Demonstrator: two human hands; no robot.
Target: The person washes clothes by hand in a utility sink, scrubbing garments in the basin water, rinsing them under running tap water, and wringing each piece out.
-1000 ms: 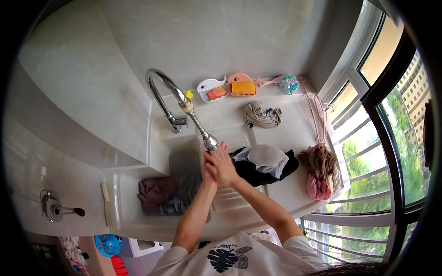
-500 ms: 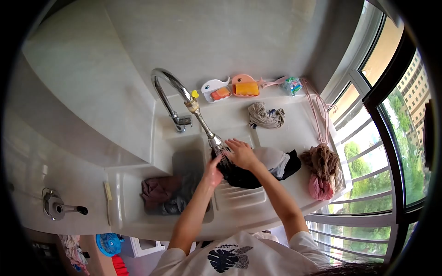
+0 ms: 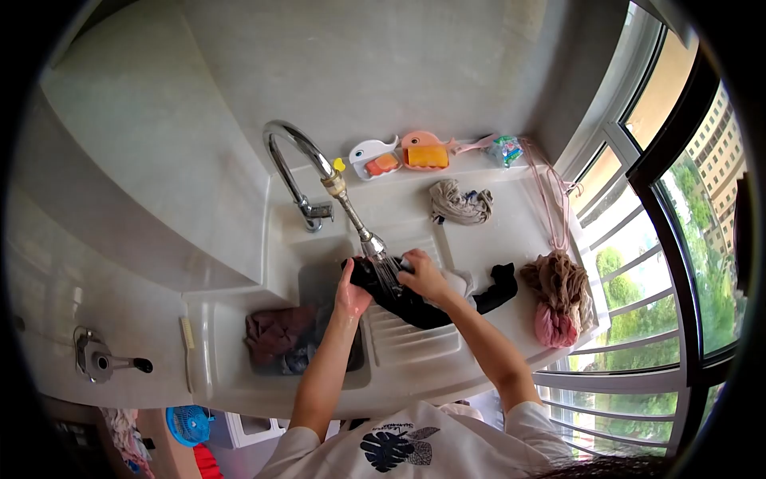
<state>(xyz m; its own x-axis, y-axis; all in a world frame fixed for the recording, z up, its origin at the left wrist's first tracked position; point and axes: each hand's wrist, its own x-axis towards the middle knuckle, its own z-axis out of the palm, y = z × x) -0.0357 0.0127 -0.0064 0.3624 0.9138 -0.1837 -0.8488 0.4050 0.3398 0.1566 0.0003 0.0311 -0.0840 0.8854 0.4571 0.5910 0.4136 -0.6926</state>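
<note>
Water sprays from the faucet head [image 3: 372, 246] onto a black garment [image 3: 419, 310] with a pale grey-white part [image 3: 459, 283]. My left hand [image 3: 351, 294] grips the garment's left end, thumb up, at the edge of the water-filled basin [image 3: 363, 369]. Curled over the cloth just right of the spray, my right hand [image 3: 424, 276] is closed on the same garment. The rest of it lies across the ribbed washboard [image 3: 415, 342] and trails right onto the counter. Below my left hand, a dark mauve cloth [image 3: 275, 331] soaks in the basin.
A twisted beige cloth [image 3: 461, 201] lies on the counter. At the right edge sits a brown and pink bundle [image 3: 558, 299] beside pink hangers [image 3: 558, 211]. Along the back ledge stand a white soap dish [image 3: 369, 150], a pink soap dish [image 3: 416, 140] and a brush [image 3: 475, 144].
My right hand has gone from spread fingers to closed on the garment. My left hand has shifted slightly left, and the black cloth is now lifted and stretched between both hands under the water.
</note>
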